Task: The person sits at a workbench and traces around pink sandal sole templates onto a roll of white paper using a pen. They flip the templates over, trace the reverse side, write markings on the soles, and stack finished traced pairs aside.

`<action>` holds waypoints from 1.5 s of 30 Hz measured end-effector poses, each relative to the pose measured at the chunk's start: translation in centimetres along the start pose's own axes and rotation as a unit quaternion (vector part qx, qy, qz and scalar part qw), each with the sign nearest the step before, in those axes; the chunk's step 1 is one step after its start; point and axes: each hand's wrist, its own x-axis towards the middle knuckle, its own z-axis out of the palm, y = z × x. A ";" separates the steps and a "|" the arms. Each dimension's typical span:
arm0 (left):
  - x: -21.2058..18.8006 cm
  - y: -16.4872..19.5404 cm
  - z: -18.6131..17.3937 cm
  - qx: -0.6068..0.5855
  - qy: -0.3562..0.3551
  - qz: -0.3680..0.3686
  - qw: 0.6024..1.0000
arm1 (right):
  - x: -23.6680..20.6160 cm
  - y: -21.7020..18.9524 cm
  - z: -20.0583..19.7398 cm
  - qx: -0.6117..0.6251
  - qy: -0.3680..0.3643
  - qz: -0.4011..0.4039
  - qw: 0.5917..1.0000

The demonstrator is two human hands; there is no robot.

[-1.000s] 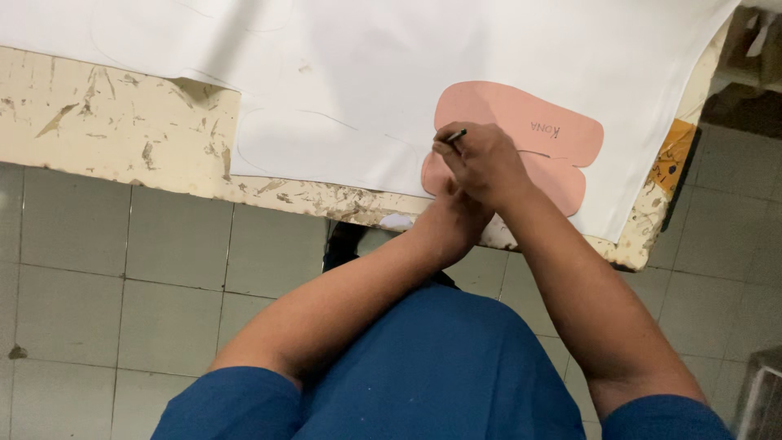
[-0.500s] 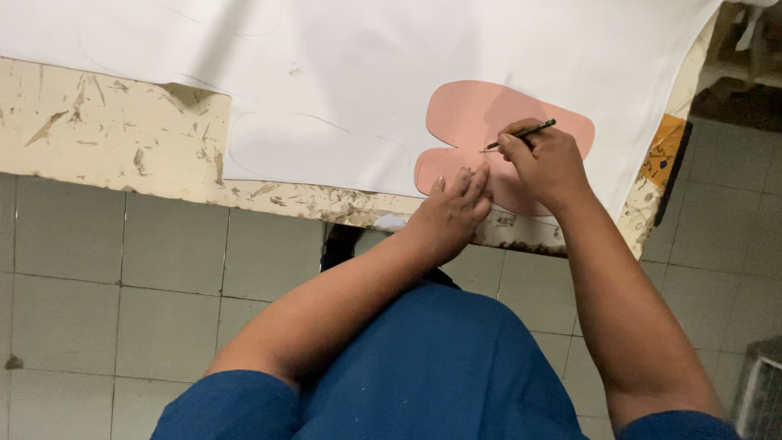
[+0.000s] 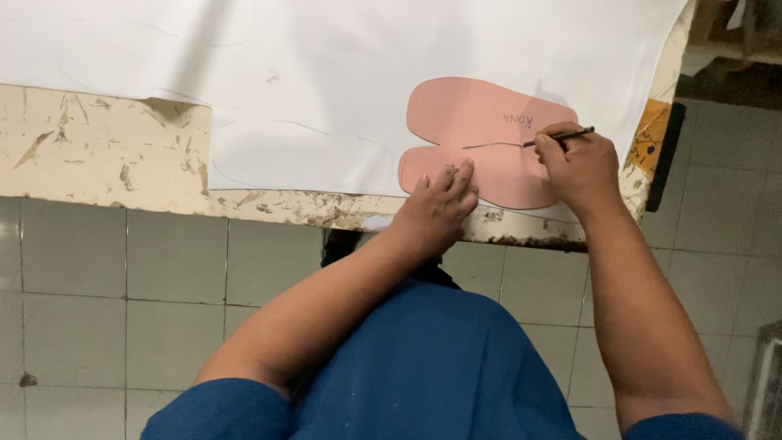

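A pink butterfly-shaped pattern piece [image 3: 481, 122] lies flat on a large white sheet [image 3: 342, 73] near the table's front right corner. My left hand [image 3: 437, 208] presses its fingertips on the lower lobe of the pattern, holding it down. My right hand [image 3: 574, 167] grips a thin dark pen [image 3: 562, 137], its tip at the slit between the two lobes on the right side of the pattern. Faint traced outlines show on the white sheet to the left.
The worn cream table [image 3: 106, 163] has chipped paint along its front edge. An orange patch [image 3: 649, 138] marks the right corner. Pale floor tiles [image 3: 122, 269] lie below. My blue clothing [image 3: 432, 367] fills the bottom.
My right hand moved the pen from the pattern's left middle across to its right side. My left hand slid out from under it and now presses the lower lobe.
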 end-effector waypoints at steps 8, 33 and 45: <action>2.1 0.6 -2.1 -0.058 -0.028 -0.045 0.997 | -1.7 4.0 -0.8 0.121 0.087 -0.043 0.988; 9.3 -2.4 -5.1 -0.176 -0.300 -0.162 0.924 | -11.2 3.4 1.0 0.001 0.080 -0.066 0.995; 12.6 -4.7 -6.2 -0.385 -0.419 -0.261 0.780 | -7.3 -4.2 8.3 0.036 0.010 -0.331 0.943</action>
